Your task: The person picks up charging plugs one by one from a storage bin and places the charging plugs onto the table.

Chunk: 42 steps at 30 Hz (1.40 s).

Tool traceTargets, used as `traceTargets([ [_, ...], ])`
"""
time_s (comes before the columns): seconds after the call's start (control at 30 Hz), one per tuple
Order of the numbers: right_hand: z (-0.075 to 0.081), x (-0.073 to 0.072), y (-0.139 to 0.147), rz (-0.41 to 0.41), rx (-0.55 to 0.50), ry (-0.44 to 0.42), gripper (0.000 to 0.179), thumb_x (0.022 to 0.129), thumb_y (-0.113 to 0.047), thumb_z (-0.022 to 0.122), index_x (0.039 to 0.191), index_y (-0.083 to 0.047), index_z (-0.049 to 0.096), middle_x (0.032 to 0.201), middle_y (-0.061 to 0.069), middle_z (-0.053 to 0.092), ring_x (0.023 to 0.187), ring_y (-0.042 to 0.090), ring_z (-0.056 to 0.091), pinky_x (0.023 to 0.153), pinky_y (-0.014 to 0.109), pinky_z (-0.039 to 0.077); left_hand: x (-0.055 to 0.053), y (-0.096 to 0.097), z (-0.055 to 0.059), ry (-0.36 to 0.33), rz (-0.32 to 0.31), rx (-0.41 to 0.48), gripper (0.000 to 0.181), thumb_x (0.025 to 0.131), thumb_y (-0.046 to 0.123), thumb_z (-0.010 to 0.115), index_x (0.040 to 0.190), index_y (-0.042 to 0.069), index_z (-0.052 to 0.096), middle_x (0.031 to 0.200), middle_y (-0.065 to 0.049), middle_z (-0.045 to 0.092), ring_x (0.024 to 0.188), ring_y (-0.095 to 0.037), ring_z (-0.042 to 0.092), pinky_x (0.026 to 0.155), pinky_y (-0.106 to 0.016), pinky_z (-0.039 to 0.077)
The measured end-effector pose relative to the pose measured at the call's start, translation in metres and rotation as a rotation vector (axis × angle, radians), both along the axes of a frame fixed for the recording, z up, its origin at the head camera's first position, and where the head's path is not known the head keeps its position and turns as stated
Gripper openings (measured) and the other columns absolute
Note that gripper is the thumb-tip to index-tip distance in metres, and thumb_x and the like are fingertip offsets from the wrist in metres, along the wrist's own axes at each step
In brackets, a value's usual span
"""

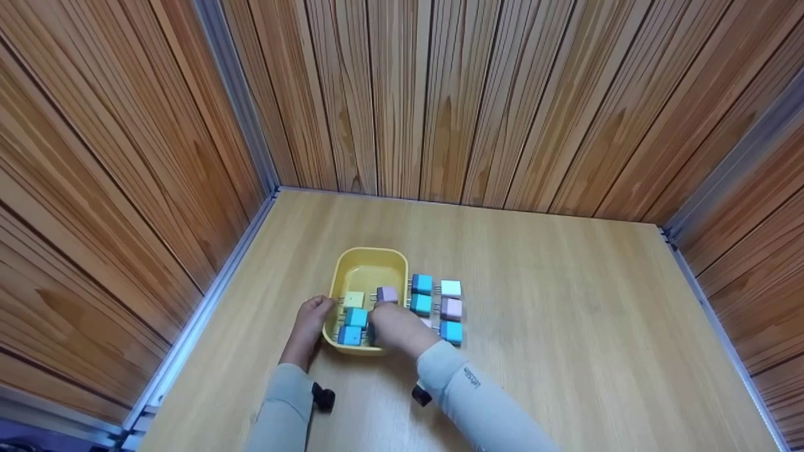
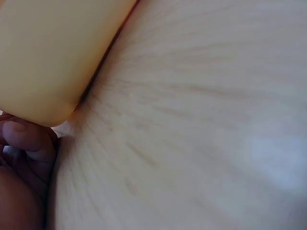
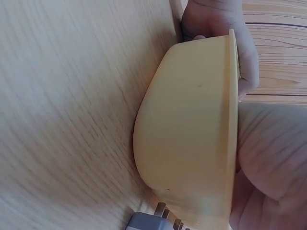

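Yellow tray (image 1: 367,272) stands upright on the wood-grain tabletop (image 1: 578,314). The left hand (image 1: 312,315) grips the tray at its left rim, fingers curled against the wall. The right hand (image 1: 401,328) reaches over the right rim, fingers directed down into the near part of the tray; the fingertips are hidden, so whether they grip a plug cannot be determined.

Inside the tray, a left column holds, from far to near, a yellow plug (image 1: 353,299), a teal plug (image 1: 356,317) and a blue plug (image 1: 349,335). A lilac plug (image 1: 387,294) sits just beyond the right hand. Outside, right of the tray, are two columns. Inner column: two teal-topped plugs (image 1: 421,284) and a pale plug, mostly covered by the right hand. Outer column: a white plug (image 1: 450,288), a pink plug (image 1: 451,309) and a blue-topped plug (image 1: 451,333).
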State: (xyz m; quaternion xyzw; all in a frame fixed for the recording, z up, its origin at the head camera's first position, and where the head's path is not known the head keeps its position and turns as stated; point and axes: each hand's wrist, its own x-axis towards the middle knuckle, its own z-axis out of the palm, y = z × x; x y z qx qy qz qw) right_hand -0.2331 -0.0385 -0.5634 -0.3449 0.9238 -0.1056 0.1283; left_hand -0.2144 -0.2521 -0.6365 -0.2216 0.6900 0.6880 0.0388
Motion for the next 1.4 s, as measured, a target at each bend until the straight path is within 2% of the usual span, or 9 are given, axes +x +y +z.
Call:
traceTargets([
  [0.3, 0.002, -0.001, 0.001, 0.000, 0.019, -0.010, 0.015, 0.091, -0.016, 0.076, 0.105, -0.016, 0.073, 0.094, 0.000, 0.066, 0.074, 0.013, 0.058, 0.068, 0.030, 0.053, -0.002, 0.001, 0.000, -0.027, 0.006, -0.020, 0.030, 0.098, 0.040, 0.058, 0.091, 0.010, 0.057, 0.101, -0.008, 0.061, 0.092, -0.023, 0.058, 0.071, -0.028, 0.046],
  [0.57, 0.004, -0.001, 0.002, 0.070, 0.046, 0.138, 0.018, 0.087, -0.012, 0.079, 0.105, -0.012, 0.074, 0.096, 0.004, 0.067, 0.079, 0.017, 0.060, 0.076, 0.034, 0.056, -0.001, 0.001, 0.003, 0.004, 0.026, -0.005, 0.033, 0.098, 0.037, 0.062, 0.089, 0.006, 0.055, 0.093, -0.007, 0.060, 0.079, -0.021, 0.057, 0.061, -0.026, 0.046],
  [0.73, 0.009, 0.000, 0.005, 0.054, 0.019, 0.104, 0.021, 0.089, -0.013, 0.078, 0.110, -0.012, 0.073, 0.101, 0.004, 0.066, 0.084, 0.017, 0.060, 0.080, 0.034, 0.056, -0.001, 0.001, 0.003, -0.005, 0.021, 0.004, 0.036, 0.100, 0.041, 0.061, 0.089, 0.007, 0.054, 0.093, -0.007, 0.059, 0.079, -0.021, 0.056, 0.061, -0.026, 0.044],
  [0.97, 0.016, 0.003, 0.009, 0.041, -0.020, 0.084, 0.036, 0.088, -0.019, 0.082, 0.121, -0.013, 0.070, 0.121, 0.006, 0.065, 0.098, 0.017, 0.064, 0.090, 0.035, 0.056, 0.001, 0.002, 0.001, 0.008, 0.025, -0.010, 0.034, 0.098, 0.040, 0.062, 0.088, 0.008, 0.054, 0.093, -0.007, 0.059, 0.080, -0.020, 0.057, 0.061, -0.026, 0.045],
  [1.4, 0.019, 0.003, 0.017, 0.025, -0.085, 0.047, 0.049, 0.084, -0.017, 0.084, 0.129, -0.009, 0.066, 0.119, 0.004, 0.065, 0.107, 0.019, 0.062, 0.098, 0.036, 0.053, -0.001, 0.001, 0.001, -0.026, 0.004, -0.011, 0.034, 0.100, 0.042, 0.060, 0.094, 0.009, 0.057, 0.097, -0.006, 0.061, 0.083, -0.020, 0.059, 0.063, -0.025, 0.047],
])
